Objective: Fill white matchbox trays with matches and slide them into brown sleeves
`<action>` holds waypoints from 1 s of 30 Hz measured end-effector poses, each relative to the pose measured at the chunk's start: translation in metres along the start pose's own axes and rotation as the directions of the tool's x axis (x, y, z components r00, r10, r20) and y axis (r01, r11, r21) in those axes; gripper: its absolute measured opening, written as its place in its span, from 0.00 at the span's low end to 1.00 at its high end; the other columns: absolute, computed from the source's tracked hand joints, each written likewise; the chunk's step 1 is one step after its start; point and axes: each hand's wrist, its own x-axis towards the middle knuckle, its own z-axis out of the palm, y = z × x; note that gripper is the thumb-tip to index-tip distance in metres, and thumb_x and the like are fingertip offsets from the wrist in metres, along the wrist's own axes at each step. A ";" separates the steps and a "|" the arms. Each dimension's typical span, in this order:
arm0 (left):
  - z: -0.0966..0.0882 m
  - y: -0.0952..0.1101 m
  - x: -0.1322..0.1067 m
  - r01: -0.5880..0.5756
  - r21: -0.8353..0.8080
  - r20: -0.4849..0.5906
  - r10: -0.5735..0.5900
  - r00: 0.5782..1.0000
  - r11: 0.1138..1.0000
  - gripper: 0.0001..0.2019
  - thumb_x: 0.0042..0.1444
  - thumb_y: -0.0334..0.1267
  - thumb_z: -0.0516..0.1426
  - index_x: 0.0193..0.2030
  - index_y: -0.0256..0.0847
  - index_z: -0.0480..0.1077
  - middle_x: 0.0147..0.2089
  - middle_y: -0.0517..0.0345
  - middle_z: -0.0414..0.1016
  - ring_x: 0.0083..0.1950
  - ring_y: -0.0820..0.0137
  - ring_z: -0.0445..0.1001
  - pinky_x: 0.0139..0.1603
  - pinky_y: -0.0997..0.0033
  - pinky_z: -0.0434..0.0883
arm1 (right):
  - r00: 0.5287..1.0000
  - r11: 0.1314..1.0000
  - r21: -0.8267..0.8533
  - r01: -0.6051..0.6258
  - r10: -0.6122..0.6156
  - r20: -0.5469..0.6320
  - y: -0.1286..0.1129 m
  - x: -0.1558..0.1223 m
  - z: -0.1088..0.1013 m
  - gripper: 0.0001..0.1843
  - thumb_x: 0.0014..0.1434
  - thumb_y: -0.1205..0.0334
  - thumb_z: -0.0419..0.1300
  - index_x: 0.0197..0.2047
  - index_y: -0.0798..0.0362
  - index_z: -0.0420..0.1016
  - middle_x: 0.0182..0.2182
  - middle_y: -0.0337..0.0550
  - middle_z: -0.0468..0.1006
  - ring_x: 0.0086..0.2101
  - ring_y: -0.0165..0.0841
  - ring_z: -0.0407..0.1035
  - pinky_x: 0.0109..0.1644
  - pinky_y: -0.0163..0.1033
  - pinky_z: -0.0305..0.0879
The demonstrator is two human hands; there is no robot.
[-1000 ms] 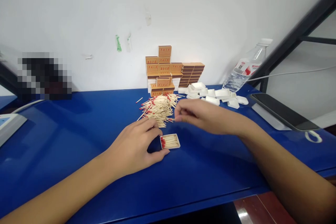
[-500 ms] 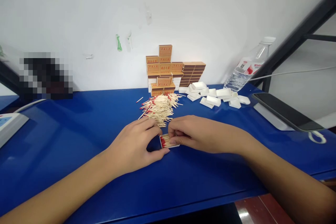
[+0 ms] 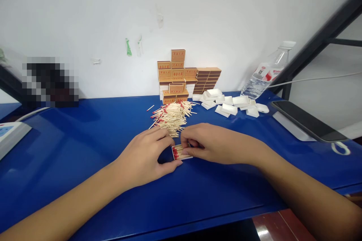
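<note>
A small white matchbox tray (image 3: 178, 153) filled with red-tipped matches lies on the blue table (image 3: 85, 139). My left hand (image 3: 144, 158) curls round its left end, thumb and fingers closed on it. My right hand (image 3: 210, 143) rests over the tray's right side, fingers bent down onto the matches. Just behind both hands lies a loose heap of matches (image 3: 172, 116).
Stacked orange matchboxes (image 3: 177, 77) stand against the wall, with several empty white trays (image 3: 232, 103) to their right. A plastic water bottle (image 3: 264, 71) and a dark phone (image 3: 307, 120) are at the right. A white device (image 3: 11, 135) sits at the left edge.
My right hand came back from the match heap and settled on the tray's right side. My left hand stayed on the tray.
</note>
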 end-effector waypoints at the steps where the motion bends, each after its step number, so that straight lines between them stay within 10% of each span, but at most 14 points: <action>1: 0.000 0.000 0.000 0.001 0.000 0.002 -0.001 1.000 1.000 0.13 0.62 0.48 0.64 0.44 0.40 0.76 0.41 0.53 0.76 0.45 0.59 0.75 0.48 0.55 0.75 | 1.000 1.000 0.003 0.004 -0.004 -0.006 0.000 0.000 0.000 0.04 0.64 0.65 0.61 0.36 0.51 0.73 0.34 0.38 0.77 0.30 0.30 0.64 0.33 0.36 0.55; 13: -0.001 0.003 0.000 0.028 -0.003 0.025 -0.028 0.999 1.000 0.14 0.62 0.49 0.64 0.46 0.41 0.76 0.43 0.54 0.78 0.45 0.60 0.78 0.46 0.59 0.75 | 0.952 0.972 -0.210 -0.101 0.032 -0.306 0.037 0.020 0.003 0.07 0.67 0.62 0.61 0.36 0.53 0.72 0.30 0.39 0.73 0.30 0.30 0.62 0.35 0.37 0.52; 30: -0.003 0.005 0.000 0.068 0.006 0.119 -0.069 0.991 0.998 0.15 0.64 0.51 0.62 0.48 0.43 0.76 0.41 0.57 0.79 0.39 0.63 0.78 0.38 0.63 0.71 | 0.982 0.961 -0.221 -0.168 0.144 -0.118 0.048 0.009 -0.014 0.08 0.68 0.62 0.55 0.36 0.52 0.71 0.33 0.43 0.78 0.30 0.32 0.66 0.34 0.39 0.55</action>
